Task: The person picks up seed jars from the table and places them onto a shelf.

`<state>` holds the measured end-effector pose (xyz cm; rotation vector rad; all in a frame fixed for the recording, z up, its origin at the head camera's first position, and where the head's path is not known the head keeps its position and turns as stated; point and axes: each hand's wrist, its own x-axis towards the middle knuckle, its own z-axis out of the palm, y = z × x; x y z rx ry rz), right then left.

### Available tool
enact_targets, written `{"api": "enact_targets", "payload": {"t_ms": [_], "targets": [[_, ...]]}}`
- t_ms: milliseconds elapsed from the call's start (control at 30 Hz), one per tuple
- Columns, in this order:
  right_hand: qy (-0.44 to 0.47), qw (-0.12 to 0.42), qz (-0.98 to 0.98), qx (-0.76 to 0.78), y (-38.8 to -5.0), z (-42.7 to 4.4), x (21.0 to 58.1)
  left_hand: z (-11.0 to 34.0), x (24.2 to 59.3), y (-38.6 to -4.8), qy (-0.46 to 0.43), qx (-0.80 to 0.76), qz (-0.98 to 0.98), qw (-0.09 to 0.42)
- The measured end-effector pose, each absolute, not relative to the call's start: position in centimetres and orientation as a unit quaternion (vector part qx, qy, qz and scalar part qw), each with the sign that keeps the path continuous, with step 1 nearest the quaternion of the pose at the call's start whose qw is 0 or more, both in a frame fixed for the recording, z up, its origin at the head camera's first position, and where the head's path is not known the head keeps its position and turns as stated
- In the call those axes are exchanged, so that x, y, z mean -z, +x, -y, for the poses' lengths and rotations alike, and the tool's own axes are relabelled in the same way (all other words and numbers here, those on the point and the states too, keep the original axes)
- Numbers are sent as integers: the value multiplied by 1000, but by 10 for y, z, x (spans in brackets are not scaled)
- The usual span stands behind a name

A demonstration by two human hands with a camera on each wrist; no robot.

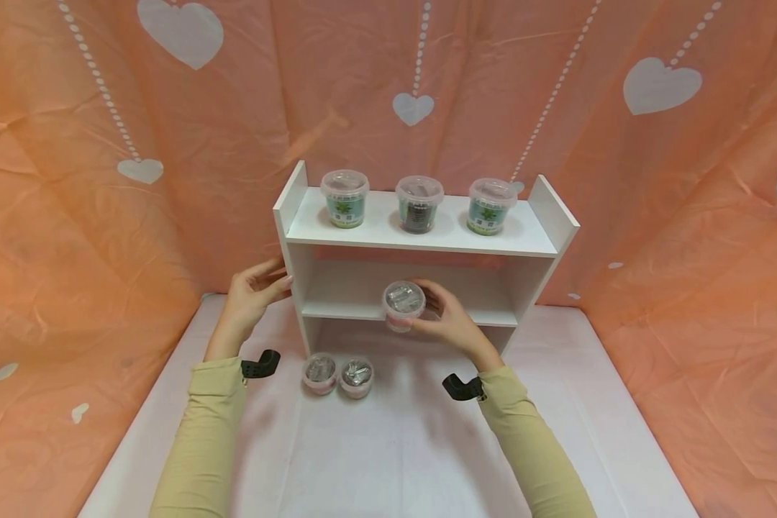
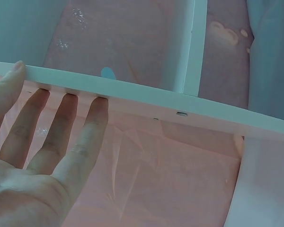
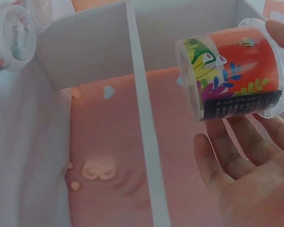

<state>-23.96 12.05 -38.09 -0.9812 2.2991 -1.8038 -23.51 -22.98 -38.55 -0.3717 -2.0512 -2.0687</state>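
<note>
My right hand (image 1: 455,325) holds a small clear plastic tub (image 1: 404,302) with a lid, in front of the middle shelf. In the right wrist view that tub (image 3: 241,71) shows a red label with colourful leaves; the thumb lies at its lid end and fingers are beneath it. My left hand (image 1: 247,302) touches the left side panel of a white shelf unit (image 1: 421,242). In the left wrist view its straight fingers (image 2: 79,149) rest on the panel's outer face, with the thumb at the front edge. Two similar lidded tubs (image 1: 320,373) (image 1: 357,378) stand on the table before the unit.
Along the top shelf stand three lidded tubs with green labels: a left one (image 1: 346,199), a middle one (image 1: 418,204) and a right one (image 1: 490,206). The unit stands on a pale cloth-covered table (image 1: 375,460). An orange curtain (image 1: 350,79) with white hearts hangs behind and at both sides.
</note>
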Motion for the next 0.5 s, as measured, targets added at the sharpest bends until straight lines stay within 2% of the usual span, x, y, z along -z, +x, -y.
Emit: {"api": "enact_targets", "payload": {"t_ms": [500], "targets": [[-325, 24, -747, 579, -259, -102, 370, 231, 388, -238, -135, 708, 685, 104]]}}
